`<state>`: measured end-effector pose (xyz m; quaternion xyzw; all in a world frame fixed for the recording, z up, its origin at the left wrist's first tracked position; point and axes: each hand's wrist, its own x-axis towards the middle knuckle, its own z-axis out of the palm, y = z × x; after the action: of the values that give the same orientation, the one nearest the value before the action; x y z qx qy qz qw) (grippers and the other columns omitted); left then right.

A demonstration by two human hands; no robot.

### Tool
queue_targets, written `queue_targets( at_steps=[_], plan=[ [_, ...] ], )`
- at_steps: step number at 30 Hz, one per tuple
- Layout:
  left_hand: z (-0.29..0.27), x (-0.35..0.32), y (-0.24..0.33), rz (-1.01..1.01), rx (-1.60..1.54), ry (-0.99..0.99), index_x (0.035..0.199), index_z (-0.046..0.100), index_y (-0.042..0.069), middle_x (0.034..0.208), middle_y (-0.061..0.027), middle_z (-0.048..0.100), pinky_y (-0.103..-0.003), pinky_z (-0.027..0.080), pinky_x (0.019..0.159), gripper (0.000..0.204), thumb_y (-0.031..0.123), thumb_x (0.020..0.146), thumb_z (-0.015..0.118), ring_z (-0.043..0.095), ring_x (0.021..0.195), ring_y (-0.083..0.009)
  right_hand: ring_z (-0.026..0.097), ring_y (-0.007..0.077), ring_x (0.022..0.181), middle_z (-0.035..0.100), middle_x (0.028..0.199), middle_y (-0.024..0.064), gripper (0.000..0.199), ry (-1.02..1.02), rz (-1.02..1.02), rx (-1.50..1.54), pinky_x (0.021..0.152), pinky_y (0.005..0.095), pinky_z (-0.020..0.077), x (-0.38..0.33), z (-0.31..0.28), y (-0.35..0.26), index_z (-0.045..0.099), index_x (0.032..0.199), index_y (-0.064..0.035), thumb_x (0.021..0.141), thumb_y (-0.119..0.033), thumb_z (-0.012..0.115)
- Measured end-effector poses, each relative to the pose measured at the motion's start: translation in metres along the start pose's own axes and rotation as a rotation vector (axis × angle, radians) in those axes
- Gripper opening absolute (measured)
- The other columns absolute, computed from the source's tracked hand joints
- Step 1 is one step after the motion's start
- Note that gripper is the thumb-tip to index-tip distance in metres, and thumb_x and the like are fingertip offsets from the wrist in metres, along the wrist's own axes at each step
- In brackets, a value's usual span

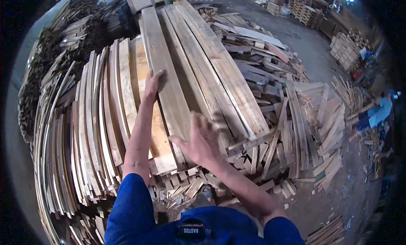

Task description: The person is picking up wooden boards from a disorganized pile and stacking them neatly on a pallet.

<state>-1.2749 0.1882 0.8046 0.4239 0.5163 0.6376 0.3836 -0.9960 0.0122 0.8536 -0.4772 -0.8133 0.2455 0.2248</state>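
A long, wide wooden board (163, 46) lies lengthwise in front of me on top of a pile. My left hand (153, 83) grips its left edge around mid-length, fingers curled at the side. Over the near part of the same board is my right hand (201, 139), thumb stretched out to the left and fingers apart. Whether its palm touches the wood I cannot tell. Right of this board lie more wide planks (230, 76), side by side with dark gaps between them. A lighter yellowish plank (159, 133) shows beneath and to the left.
Rows of narrow planks (91, 131) fill the left side. Wood offcuts (270, 71) lie heaped on the right, with loose scraps (186, 192) near my feet. Stacked pallets (306, 8) stand at the far right. A person in blue (378, 114) is at the right edge.
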Motion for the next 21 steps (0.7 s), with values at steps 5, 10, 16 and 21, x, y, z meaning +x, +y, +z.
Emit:
queue_targets(
  at_steps=[5, 10, 16, 21],
  plan=[
    [0.004, 0.012, -0.006, 0.059, 0.032, 0.021, 0.116, 0.057, 0.000, 0.099, -0.0077, 0.063, -0.028, 0.048, 0.075, 0.041, 0.034, 0.093, 0.056, 0.058, 0.086, -0.0124, 0.040, 0.0446, 0.123, 0.029, 0.140, 0.0329, 0.101, 0.126, -0.008, -0.210, 0.094, 0.0547, 0.0413, 0.010, 0.049, 0.000, 0.014, 0.146, 0.0025, 0.076, -0.045, 0.069],
    [-0.038, 0.012, -0.013, 0.080, 0.277, 0.077, 0.118, 0.051, -0.001, 0.088, -0.0036, 0.055, -0.029, 0.047, 0.075, 0.053, 0.045, 0.093, 0.056, 0.052, 0.082, -0.0118, 0.065, 0.0216, 0.077, 0.063, 0.105, 0.0203, 0.091, 0.045, -0.076, 0.587, 0.068, 0.0304, 0.0552, 0.040, 0.012, 0.047, 0.028, 0.143, 0.0028, 0.071, -0.033, 0.071],
    [0.020, -0.013, -0.002, 0.126, 0.045, -0.001, 0.115, 0.050, 0.001, 0.087, -0.0067, 0.063, -0.029, 0.051, 0.065, 0.033, 0.006, 0.085, 0.063, 0.059, 0.071, -0.0143, 0.054, 0.0338, 0.112, 0.054, 0.118, 0.0304, 0.079, 0.167, -0.110, 0.161, 0.097, 0.0426, 0.0436, -0.002, -0.028, 0.079, 0.045, 0.134, 0.0046, 0.069, -0.032, 0.071],
    [0.007, -0.009, -0.008, 0.145, 0.074, -0.051, 0.115, 0.049, 0.001, 0.087, -0.0066, 0.063, -0.030, 0.052, 0.067, 0.033, 0.005, 0.085, 0.062, 0.061, 0.074, -0.0140, 0.051, 0.0425, 0.110, 0.045, 0.123, 0.0313, 0.080, 0.117, -0.105, -0.022, 0.095, 0.0473, 0.0419, -0.003, -0.028, 0.078, 0.047, 0.135, -0.0007, 0.069, -0.036, 0.073]
  ],
)
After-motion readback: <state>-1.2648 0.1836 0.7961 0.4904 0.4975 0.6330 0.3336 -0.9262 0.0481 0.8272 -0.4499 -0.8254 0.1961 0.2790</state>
